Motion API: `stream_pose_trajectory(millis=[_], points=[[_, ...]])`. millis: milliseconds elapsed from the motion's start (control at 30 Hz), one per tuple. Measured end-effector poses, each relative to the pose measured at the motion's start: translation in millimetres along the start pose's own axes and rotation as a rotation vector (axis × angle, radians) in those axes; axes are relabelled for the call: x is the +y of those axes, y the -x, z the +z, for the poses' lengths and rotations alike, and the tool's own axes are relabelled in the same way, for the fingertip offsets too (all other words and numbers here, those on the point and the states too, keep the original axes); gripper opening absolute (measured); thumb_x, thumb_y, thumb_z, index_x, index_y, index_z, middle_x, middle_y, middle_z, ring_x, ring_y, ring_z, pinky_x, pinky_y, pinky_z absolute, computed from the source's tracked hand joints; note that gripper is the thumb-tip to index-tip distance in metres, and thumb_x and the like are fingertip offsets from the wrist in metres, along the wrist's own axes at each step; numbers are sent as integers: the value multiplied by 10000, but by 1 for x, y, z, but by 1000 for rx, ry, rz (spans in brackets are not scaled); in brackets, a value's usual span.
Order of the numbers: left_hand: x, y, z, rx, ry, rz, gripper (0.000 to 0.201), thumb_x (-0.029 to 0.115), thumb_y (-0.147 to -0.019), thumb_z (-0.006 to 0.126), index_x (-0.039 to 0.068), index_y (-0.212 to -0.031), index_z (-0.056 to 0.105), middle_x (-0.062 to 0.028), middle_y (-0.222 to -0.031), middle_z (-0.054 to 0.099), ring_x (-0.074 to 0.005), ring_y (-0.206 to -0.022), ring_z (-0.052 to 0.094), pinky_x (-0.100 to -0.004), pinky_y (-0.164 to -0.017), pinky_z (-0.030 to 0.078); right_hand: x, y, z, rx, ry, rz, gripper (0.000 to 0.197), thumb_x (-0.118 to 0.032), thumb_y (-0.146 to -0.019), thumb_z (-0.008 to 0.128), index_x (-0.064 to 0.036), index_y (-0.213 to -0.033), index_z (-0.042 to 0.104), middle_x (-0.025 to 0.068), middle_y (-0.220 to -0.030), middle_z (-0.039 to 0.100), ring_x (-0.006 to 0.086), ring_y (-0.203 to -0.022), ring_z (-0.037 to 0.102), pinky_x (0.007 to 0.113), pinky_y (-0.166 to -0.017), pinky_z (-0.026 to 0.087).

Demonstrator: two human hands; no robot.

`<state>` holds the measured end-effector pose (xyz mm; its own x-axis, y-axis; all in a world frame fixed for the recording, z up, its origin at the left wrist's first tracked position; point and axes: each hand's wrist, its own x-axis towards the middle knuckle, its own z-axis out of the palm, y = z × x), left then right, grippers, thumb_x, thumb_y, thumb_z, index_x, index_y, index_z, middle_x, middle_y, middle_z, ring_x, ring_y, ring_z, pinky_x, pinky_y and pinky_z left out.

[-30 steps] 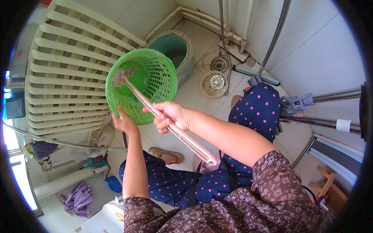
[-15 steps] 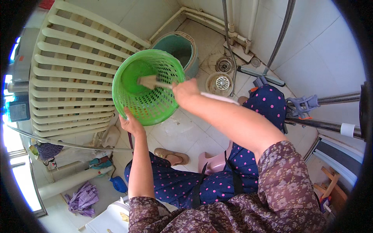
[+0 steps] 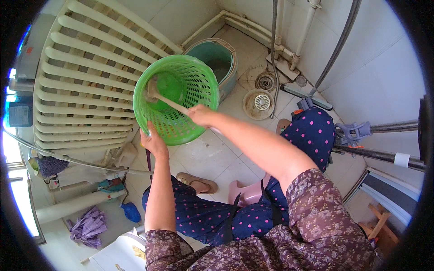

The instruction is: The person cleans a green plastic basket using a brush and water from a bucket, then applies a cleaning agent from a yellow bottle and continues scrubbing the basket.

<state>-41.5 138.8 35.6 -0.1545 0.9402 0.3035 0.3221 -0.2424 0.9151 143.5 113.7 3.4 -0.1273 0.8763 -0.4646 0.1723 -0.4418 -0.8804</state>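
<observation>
A green plastic basket (image 3: pixel 199 97) with a perforated side is tilted so that its open mouth faces me. My left hand (image 3: pixel 154 142) grips its near rim, thumb on the inner side. Closed around the pale handle of a scrub brush (image 3: pixel 169 103) is my right hand (image 3: pixel 202 116). The brush head lies inside the basket, against the left part of the wall near the bottom; its bristles are blurred. Part of the handle's rear end is covered by my right hand and forearm.
Behind the basket stands a teal bucket (image 3: pixel 227 67). A white radiator (image 3: pixel 86 72) fills the left side. Floor drain covers (image 3: pixel 261 102), a squeegee (image 3: pixel 312 96) and pipes lie to the right. A pink stool (image 3: pixel 247 192) is under me.
My right hand has moved left and a little down, carrying the brush head from the basket's middle to its left inner wall. The left hand keeps its hold on the rim.
</observation>
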Motion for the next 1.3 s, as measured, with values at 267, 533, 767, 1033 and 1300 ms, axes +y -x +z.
stream_pose_trajectory(millis=[267,533,767,1033,1300], points=[[6,-12,1,-16,-67,-40,298,246,-914,578,-11,-1063,584,-19,-922,606,-81,-798,523,-235,-717,428,-35,14,-65,90,1182,-165,206,-150,-800,568,-107,-961,689,66,-953,679,240,-880,654,375,-711,513],[8,-17,2,-39,-31,-48,289,240,-916,574,-16,-1050,582,-22,-928,607,-78,-801,519,-232,-710,425,1,-19,-11,143,233,-20,263,-240,-853,532,-61,-994,663,141,-910,660,250,-760,646,386,-636,513],[6,-13,2,-15,-18,-53,264,225,-915,576,-9,-1037,582,-18,-921,599,-85,-792,512,-236,-714,417,-5,-9,33,-28,-677,186,304,-314,-941,438,-68,-983,612,49,-626,502,99,-445,451,259,-332,350],[-1,-22,5,-74,-72,47,243,220,-913,579,-3,-1006,600,-7,-882,602,-68,-771,502,-216,-700,407,-5,3,-49,-33,963,-131,217,-179,-850,501,-100,-977,658,100,-819,660,251,-750,646,383,-603,504],[14,-33,5,-86,-62,-53,261,244,-911,583,-1,-998,603,16,-833,580,-65,-742,478,-225,-682,402,-5,-5,-25,99,419,-90,242,-202,-846,509,-60,-965,665,158,-875,659,274,-808,647,392,-661,508]])
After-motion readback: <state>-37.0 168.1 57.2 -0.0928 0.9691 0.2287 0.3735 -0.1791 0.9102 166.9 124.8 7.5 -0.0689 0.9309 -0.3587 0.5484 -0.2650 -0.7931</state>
